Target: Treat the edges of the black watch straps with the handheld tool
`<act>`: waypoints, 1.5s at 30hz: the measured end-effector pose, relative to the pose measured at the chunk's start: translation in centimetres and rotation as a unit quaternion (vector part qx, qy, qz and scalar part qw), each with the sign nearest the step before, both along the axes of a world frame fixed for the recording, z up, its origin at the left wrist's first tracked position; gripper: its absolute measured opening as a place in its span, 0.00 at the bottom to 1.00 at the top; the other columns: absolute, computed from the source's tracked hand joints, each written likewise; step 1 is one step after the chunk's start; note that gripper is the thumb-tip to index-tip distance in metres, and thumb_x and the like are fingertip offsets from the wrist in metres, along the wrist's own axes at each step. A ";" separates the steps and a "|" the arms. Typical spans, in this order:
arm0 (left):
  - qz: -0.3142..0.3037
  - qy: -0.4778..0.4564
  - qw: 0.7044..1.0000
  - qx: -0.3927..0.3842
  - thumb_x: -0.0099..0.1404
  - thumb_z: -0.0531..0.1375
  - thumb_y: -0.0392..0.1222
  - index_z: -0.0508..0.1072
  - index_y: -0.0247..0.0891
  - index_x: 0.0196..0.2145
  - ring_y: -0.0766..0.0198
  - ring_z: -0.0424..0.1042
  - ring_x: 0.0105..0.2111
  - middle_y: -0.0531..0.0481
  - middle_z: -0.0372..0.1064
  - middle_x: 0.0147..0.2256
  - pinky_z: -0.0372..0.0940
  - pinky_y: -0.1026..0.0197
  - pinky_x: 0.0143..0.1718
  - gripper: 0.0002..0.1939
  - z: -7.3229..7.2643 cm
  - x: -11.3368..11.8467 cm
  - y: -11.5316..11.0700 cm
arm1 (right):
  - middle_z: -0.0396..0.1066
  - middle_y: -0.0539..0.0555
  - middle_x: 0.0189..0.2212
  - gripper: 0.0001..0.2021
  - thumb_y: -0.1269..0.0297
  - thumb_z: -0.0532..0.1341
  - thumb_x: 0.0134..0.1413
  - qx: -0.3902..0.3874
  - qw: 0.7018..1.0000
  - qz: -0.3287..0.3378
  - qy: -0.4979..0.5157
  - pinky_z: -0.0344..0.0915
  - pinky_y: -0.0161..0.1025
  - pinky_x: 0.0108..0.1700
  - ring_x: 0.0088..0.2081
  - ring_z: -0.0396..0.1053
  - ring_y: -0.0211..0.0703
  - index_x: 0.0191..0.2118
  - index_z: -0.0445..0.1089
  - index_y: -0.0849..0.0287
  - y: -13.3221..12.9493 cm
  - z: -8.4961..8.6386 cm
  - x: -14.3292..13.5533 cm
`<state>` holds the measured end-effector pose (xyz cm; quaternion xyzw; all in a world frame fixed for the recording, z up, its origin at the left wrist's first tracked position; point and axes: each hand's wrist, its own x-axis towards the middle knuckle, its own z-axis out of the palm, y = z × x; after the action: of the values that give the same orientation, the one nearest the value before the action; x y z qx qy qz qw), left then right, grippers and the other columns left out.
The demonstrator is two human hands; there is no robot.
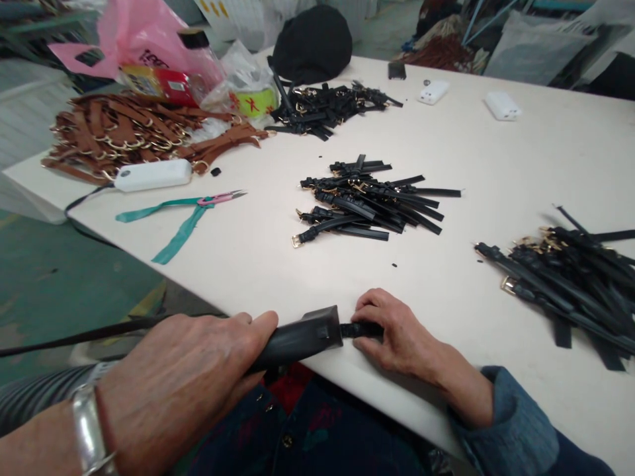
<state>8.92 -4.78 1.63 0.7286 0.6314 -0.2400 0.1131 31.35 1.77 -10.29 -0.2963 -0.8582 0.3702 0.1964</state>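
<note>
My left hand [198, 370] is wrapped round a black hand-held tool [302, 336] with a wide, squared nozzle, which looks like a hot-air blower. The nozzle points right, over the near table edge. Between thumb and fingers, my right hand [397, 330] pinches a short black strap [353, 330]. One end of this strap sits right at the nozzle mouth; I cannot tell whether they touch. Most of it is hidden under my fingers. Beyond my hands lies a pile of black buckle straps [377, 198], and a second strap pile [570, 284] is at the right.
Thread snips [213, 199] with teal-wrapped handles lie at the left, near a white power bank [153, 175]. Brown straps [124, 132], a pink bag [143, 39], more black straps [337, 106] and a black cap [312, 43] fill the table's far side. A dark cord [89, 337] runs off left.
</note>
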 end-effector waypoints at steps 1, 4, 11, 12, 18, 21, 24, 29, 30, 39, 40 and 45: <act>-0.004 0.003 1.000 -0.006 0.55 0.50 0.41 0.66 0.44 0.33 0.57 0.70 0.26 0.49 0.70 0.28 0.60 0.58 0.24 0.08 0.1 0.1 0.0 | 0.64 0.53 0.34 0.11 0.74 0.60 0.39 -0.002 1.000 0.004 0.000 0.61 0.39 0.38 0.37 0.62 0.41 0.34 0.68 0.58 0.1 0.0 0.1; -0.019 0.008 0.999 -0.025 0.56 0.49 0.39 0.66 0.44 0.35 0.57 0.70 0.26 0.49 0.70 0.29 0.60 0.58 0.23 0.10 0.6 0.5 0.2 | 0.64 0.52 0.34 0.11 0.75 0.60 0.39 -0.011 1.000 0.008 0.000 0.61 0.38 0.37 0.36 0.62 0.41 0.34 0.68 0.58 0.3 0.1 0.2; -0.071 0.028 0.996 -0.034 0.56 0.47 0.33 0.64 0.39 0.33 0.61 0.69 0.22 0.49 0.66 0.23 0.59 0.61 0.22 0.09 0.6 3.3 1.5 | 0.65 0.53 0.37 0.12 0.75 0.61 0.40 -0.036 0.999 0.018 0.027 0.62 0.38 0.41 0.39 0.62 0.41 0.36 0.68 0.58 0.6 -0.2 0.4; -0.074 0.032 0.996 -0.030 0.56 0.47 0.34 0.64 0.39 0.33 0.60 0.69 0.22 0.49 0.66 0.23 0.59 0.61 0.22 0.09 0.5 3.5 1.6 | 0.65 0.54 0.38 0.13 0.75 0.61 0.40 -0.036 0.999 0.017 0.037 0.62 0.39 0.42 0.40 0.62 0.41 0.36 0.67 0.59 0.5 -0.2 0.5; -0.040 0.027 0.997 -0.064 0.58 0.47 0.37 0.65 0.41 0.34 0.56 0.71 0.26 0.47 0.70 0.28 0.61 0.58 0.24 0.10 0.9 2.6 1.2 | 0.63 0.55 0.44 0.13 0.75 0.60 0.40 -0.020 0.998 0.007 0.058 0.61 0.43 0.47 0.46 0.61 0.43 0.37 0.67 0.58 0.1 -0.8 1.0; -0.037 0.038 0.996 -0.077 0.57 0.47 0.37 0.65 0.42 0.34 0.53 0.71 0.26 0.47 0.70 0.28 0.60 0.57 0.23 0.10 1.4 2.5 1.2 | 0.62 0.56 0.46 0.13 0.75 0.61 0.39 -0.011 0.998 0.005 0.061 0.60 0.43 0.48 0.47 0.61 0.43 0.36 0.67 0.59 0.0 -0.9 1.1; -0.052 0.041 0.995 -0.072 0.57 0.47 0.36 0.65 0.40 0.33 0.56 0.70 0.24 0.47 0.68 0.25 0.60 0.59 0.22 0.10 1.3 3.4 1.5 | 0.63 0.56 0.46 0.13 0.76 0.60 0.39 -0.008 0.997 0.009 0.071 0.61 0.43 0.48 0.47 0.61 0.44 0.36 0.67 0.59 0.1 -1.0 1.0; -0.061 0.043 0.996 -0.044 0.57 0.45 0.34 0.64 0.39 0.34 0.60 0.69 0.22 0.48 0.67 0.24 0.59 0.61 0.23 0.11 0.3 3.9 1.7 | 0.64 0.57 0.44 0.14 0.76 0.59 0.39 -0.009 0.996 0.010 0.083 0.62 0.44 0.47 0.46 0.62 0.44 0.37 0.66 0.60 0.3 -0.9 1.0; -0.057 0.035 0.997 -0.049 0.57 0.46 0.35 0.65 0.40 0.34 0.60 0.69 0.23 0.48 0.68 0.25 0.59 0.60 0.23 0.10 0.3 3.6 1.6 | 0.64 0.57 0.44 0.14 0.76 0.59 0.39 -0.009 0.997 0.011 0.081 0.62 0.43 0.46 0.46 0.62 0.44 0.37 0.66 0.60 0.3 -0.9 1.0; -0.046 0.042 0.996 -0.064 0.56 0.46 0.34 0.67 0.42 0.34 0.56 0.69 0.23 0.47 0.68 0.25 0.59 0.58 0.22 0.13 1.2 2.8 1.2 | 0.65 0.56 0.42 0.12 0.76 0.60 0.41 -0.024 0.997 0.016 0.065 0.62 0.42 0.46 0.44 0.62 0.44 0.36 0.68 0.59 0.2 -0.9 0.8; -0.049 0.043 0.996 -0.064 0.56 0.45 0.33 0.67 0.41 0.34 0.57 0.69 0.22 0.47 0.68 0.25 0.59 0.59 0.21 0.13 1.0 3.3 1.3 | 0.65 0.56 0.42 0.12 0.76 0.60 0.41 -0.027 0.997 0.017 0.065 0.62 0.42 0.45 0.43 0.62 0.44 0.36 0.68 0.59 0.2 -0.9 0.8; -0.041 0.033 0.997 -0.062 0.57 0.45 0.33 0.65 0.39 0.35 0.61 0.69 0.24 0.47 0.68 0.26 0.60 0.61 0.23 0.12 0.5 3.8 1.5 | 0.65 0.55 0.41 0.14 0.77 0.59 0.41 -0.030 0.997 0.017 0.064 0.62 0.41 0.45 0.43 0.62 0.42 0.38 0.67 0.60 0.4 -0.7 0.9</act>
<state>12.72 -3.30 2.08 0.7376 0.5879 -0.3067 0.1275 32.23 2.14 -11.03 -0.2634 -0.8373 0.4172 0.2356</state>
